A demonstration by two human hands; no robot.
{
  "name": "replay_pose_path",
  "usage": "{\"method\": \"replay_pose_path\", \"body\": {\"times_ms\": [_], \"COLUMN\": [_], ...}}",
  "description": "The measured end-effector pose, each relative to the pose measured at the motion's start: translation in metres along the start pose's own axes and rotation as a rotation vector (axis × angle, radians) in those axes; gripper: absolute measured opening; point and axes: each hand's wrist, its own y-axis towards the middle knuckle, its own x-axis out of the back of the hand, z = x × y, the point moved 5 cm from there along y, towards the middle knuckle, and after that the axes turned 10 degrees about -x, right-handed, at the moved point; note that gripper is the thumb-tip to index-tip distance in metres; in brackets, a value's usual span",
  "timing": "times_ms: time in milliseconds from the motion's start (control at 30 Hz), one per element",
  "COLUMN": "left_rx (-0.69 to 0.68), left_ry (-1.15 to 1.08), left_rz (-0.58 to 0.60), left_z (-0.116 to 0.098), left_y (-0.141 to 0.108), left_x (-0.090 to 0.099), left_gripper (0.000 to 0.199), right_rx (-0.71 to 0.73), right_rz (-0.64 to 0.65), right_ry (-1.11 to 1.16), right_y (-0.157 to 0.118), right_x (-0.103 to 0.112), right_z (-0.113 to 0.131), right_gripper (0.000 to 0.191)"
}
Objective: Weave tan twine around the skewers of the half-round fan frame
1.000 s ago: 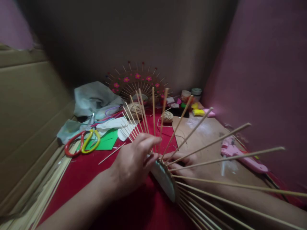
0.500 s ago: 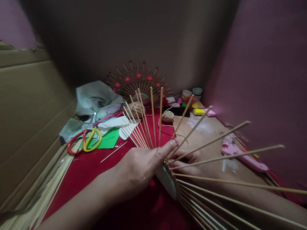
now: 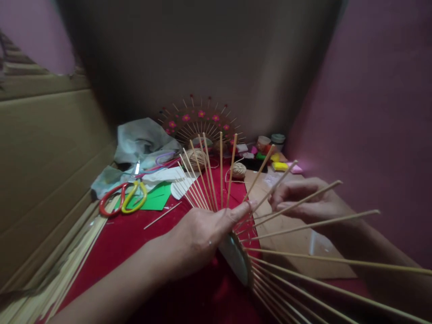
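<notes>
A fan-shaped frame has thin wooden sticks (image 3: 317, 219) spreading from a small rounded base with a pale, shiny face (image 3: 236, 257). My left hand (image 3: 205, 227) is closed on this frame where the sticks meet the base, its index finger stretched along them toward the right. Behind the right-hand sticks, my right hand (image 3: 300, 200) is raised with fingers pinched together; what they hold is too small to make out. Thin twine shows faintly among the sticks near my left fingertip. A ball of twine (image 3: 239, 170) lies beyond the sticks, with a larger ball (image 3: 195, 159) to its left.
Scissors (image 3: 134, 198) with red and yellow handles lie on green paper (image 3: 158, 198) at left. Long strips (image 3: 72, 256) run along the cardboard wall (image 3: 54, 148). A flower-decorated fan piece (image 3: 201, 118) stands at the back. Colourful clay packs (image 3: 280, 166) sit on the board's far edge.
My right hand has moved up and right, away from the base and my left hand, into a pinch behind the sticks. My left hand keeps its hold. The view has shifted slightly.
</notes>
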Motion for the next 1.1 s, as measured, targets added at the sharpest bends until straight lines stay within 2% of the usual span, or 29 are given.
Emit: {"method": "replay_pose_path", "body": {"times_ms": [67,167,267,367,500,600,767,833,967,1033,1100], "left_rx": [0.017,0.026,0.02,0.016,-0.014,-0.069,-0.082,-0.094,-0.111,-0.11,-0.103], "left_ry": [0.0,0.012,0.012,0.002,-0.003,0.031,0.038,0.044,0.059,0.058,0.057], "left_rz": [-0.039,-0.083,-0.073,-0.063,-0.076,-0.085,-0.077,-0.074,-0.089,-0.097,-0.098], "left_z": [0.002,0.004,0.003,0.003,0.002,0.0,-0.001,-0.001,-0.001,-0.001,0.0], "left_y": [-0.002,-0.004,-0.004,-0.004,-0.003,-0.002,-0.002,-0.001,-0.002,-0.002,-0.002], "left_x": [-0.003,-0.006,-0.007,-0.006,-0.004,-0.004,-0.004,-0.004,-0.004,-0.004,-0.005], "left_gripper": [0.058,0.055,0.055,0.055,0.053,0.052,0.058,0.061,0.064,0.065,0.065], "right_rx": [-0.039,-0.088,-0.059,-0.003,0.054,0.066,0.111,0.162,0.372,0.415,0.397], "right_rz": [-0.008,0.082,0.104,0.078,-0.025,-0.085,-0.135,-0.106,-0.007,-0.026,-0.068], "right_ry": [-0.004,-0.038,-0.027,0.048,0.149,0.181,0.178,0.17,0.099,0.088,0.129], "right_y": [0.001,0.003,0.004,0.005,0.008,0.014,0.022,0.02,0.009,0.005,0.003], "right_x": [0.006,0.008,0.014,0.022,0.027,0.024,0.016,0.012,0.009,0.015,0.026], "right_z": [0.004,0.012,0.024,0.037,0.056,0.067,0.08,0.085,0.093,0.09,0.082], "right_gripper": [0.008,0.009,0.007,0.012,0.012,0.009,0.005,0.008,0.012,0.009,0.006]}}
